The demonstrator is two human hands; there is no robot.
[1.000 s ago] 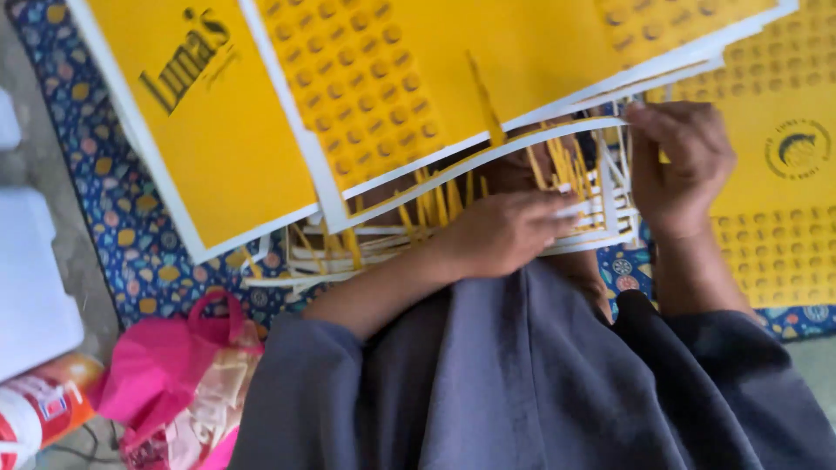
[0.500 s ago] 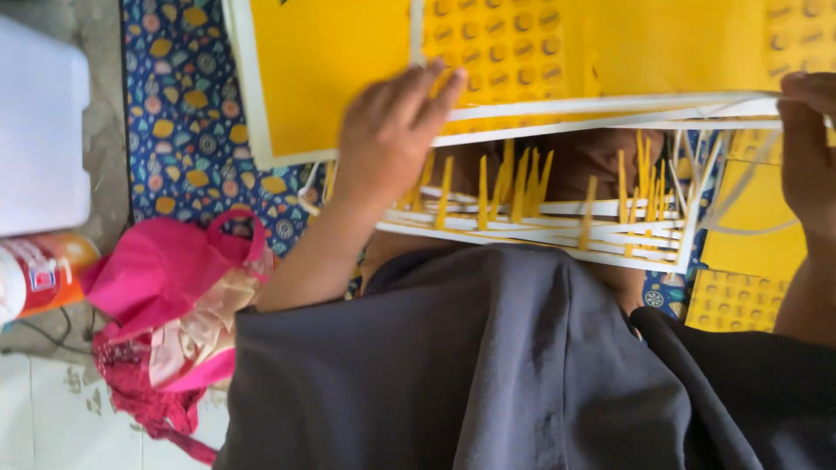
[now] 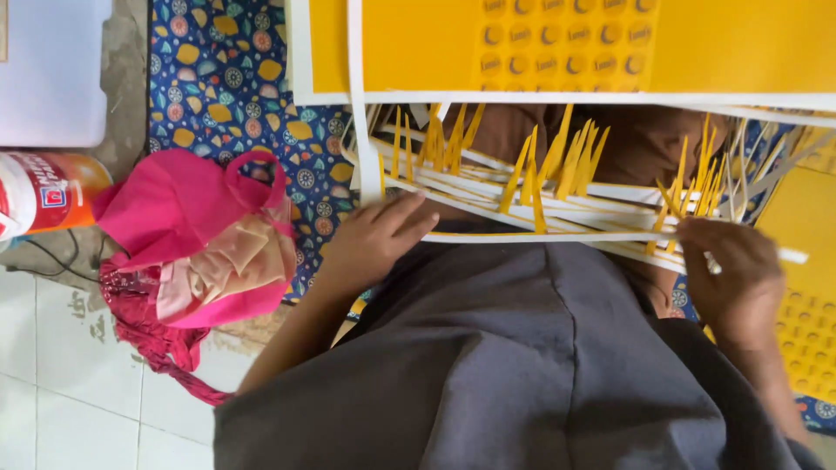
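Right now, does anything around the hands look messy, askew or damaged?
Yes. The cut paper strips lie in a loose tangle, with yellow slivers sticking up at odd angles between the left hand and right hand. Nothing looks torn or spilled.

head cam | looks steeply down, close | over grey lap (image 3: 522, 365) | patterned mat (image 3: 226, 78) beyond

left hand (image 3: 376, 239) laid flat mid-frame, fingers spread loosely, right hand (image 3: 731, 271) curled at right edge, both forearms angled inward
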